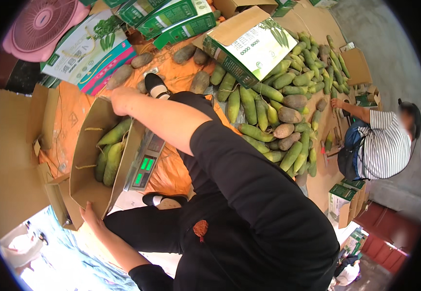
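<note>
An opened cardboard box [90, 160] stands in front of me on the left, with several green radishes [113, 162] lying inside it. Its far corner is in the grasp of my right hand [121, 101], at the end of an arm stretched across the view. At the near corner, my left hand [91, 217] grips the box edge, fingers partly hidden by the cardboard. Right beside the box is a weighing scale [145, 167] with lit green digits. The box hides part of the scale, so I cannot tell whether it rests on it.
A large pile of green radishes [263, 111] spreads to the right, with a printed white-and-green carton [251, 46] against it. More cartons [91, 51] and a pink fan [44, 22] are at the far left. A person in a striped shirt [387, 143] works at the far right.
</note>
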`<action>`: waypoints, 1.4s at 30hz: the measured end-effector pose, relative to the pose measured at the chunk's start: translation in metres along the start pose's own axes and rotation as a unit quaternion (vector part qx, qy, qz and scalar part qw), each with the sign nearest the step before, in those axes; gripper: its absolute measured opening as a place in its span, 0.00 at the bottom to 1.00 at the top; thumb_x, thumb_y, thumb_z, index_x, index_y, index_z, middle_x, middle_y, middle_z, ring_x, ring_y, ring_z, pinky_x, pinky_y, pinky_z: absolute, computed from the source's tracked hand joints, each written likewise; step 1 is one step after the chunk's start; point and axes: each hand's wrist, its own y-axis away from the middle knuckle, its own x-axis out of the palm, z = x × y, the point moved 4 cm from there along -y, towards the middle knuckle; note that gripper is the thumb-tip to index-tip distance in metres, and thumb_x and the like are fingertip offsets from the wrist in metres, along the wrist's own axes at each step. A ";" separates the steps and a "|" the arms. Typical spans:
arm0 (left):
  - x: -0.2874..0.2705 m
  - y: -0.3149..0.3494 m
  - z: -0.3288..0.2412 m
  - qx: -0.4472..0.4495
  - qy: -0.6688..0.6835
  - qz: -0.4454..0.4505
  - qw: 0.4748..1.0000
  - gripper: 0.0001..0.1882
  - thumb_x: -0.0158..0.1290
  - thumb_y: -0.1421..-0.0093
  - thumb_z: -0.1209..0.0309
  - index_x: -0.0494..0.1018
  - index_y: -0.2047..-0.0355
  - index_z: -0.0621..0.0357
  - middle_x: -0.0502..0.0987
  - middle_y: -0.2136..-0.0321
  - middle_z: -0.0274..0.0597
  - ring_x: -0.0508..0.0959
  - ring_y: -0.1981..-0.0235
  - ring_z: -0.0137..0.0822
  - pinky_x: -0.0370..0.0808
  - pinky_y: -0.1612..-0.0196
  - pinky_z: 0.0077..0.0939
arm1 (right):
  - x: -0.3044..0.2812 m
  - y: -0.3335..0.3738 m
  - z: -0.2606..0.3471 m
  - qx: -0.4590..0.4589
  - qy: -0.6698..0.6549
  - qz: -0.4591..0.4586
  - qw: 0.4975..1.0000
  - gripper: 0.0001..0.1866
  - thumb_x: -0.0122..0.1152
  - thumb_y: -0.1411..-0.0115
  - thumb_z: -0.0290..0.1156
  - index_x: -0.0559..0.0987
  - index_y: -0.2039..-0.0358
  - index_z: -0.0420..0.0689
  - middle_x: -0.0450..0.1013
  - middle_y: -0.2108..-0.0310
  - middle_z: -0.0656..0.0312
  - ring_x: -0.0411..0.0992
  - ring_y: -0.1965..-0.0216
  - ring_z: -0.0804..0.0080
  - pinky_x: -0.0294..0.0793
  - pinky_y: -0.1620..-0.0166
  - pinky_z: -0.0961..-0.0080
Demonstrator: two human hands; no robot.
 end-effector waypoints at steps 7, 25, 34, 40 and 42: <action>0.008 -0.001 -0.007 -0.099 0.017 0.060 0.993 0.12 0.44 0.41 0.78 0.66 0.56 0.63 0.73 0.66 0.41 0.73 0.63 0.37 0.73 0.57 0.36 | -0.002 -0.002 -0.014 0.111 -0.129 0.034 0.985 0.17 0.58 0.52 0.26 0.78 0.60 0.39 0.73 0.56 0.53 0.72 0.53 0.59 0.72 0.55 0.67; -0.003 -0.006 -0.033 -0.143 -0.060 0.076 0.985 0.04 0.45 0.40 0.77 0.67 0.65 0.62 0.70 0.75 0.38 0.70 0.73 0.31 0.68 0.67 0.27 | 0.009 -0.011 0.004 0.007 -0.081 0.003 0.997 0.15 0.50 0.51 0.27 0.78 0.65 0.35 0.73 0.61 0.43 0.72 0.57 0.51 0.71 0.54 0.64; 0.002 -0.004 -0.034 -0.132 -0.029 0.114 0.984 0.02 0.46 0.39 0.75 0.67 0.68 0.60 0.70 0.76 0.35 0.70 0.71 0.30 0.68 0.65 0.25 | 0.007 -0.018 0.005 -0.017 -0.039 0.000 0.999 0.14 0.49 0.52 0.28 0.78 0.69 0.33 0.74 0.68 0.40 0.74 0.64 0.48 0.73 0.61 0.63; -0.021 0.001 -0.011 -0.099 0.026 0.059 0.993 0.04 0.47 0.41 0.75 0.68 0.72 0.59 0.70 0.78 0.34 0.70 0.74 0.29 0.67 0.67 0.22 | 0.016 -0.023 0.025 -0.031 -0.062 -0.010 0.998 0.15 0.49 0.50 0.28 0.78 0.66 0.34 0.74 0.63 0.44 0.73 0.58 0.51 0.72 0.58 0.64; -0.030 0.009 -0.006 -0.091 0.038 0.025 0.995 0.05 0.47 0.41 0.74 0.68 0.74 0.59 0.70 0.79 0.34 0.70 0.75 0.27 0.66 0.69 0.21 | 0.027 -0.028 0.031 -0.029 -0.079 0.018 0.996 0.15 0.48 0.50 0.29 0.78 0.65 0.35 0.74 0.62 0.44 0.72 0.57 0.51 0.71 0.56 0.64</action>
